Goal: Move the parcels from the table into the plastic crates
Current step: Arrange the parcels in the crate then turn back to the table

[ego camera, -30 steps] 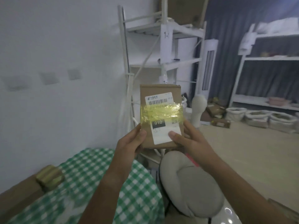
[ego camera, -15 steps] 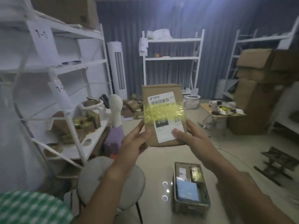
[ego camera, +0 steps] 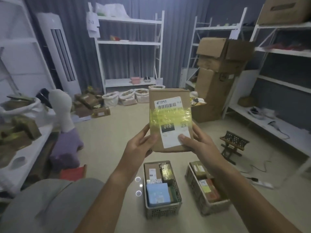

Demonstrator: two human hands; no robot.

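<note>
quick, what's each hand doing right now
Left hand: holding the parcel by its lower left edge.
Right hand: holding the same parcel, thumb on its label.

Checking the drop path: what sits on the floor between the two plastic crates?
Head view: only bare floor shows between the left crate and the right crate. The parcel, held by the left hand and right hand, is above them.

Single head view, angled forward-down, close over floor crates (ego camera: pixel 162 187), shelves beyond.

Both forearms are bare to the frame's edge, with no sleeves showing.
</note>
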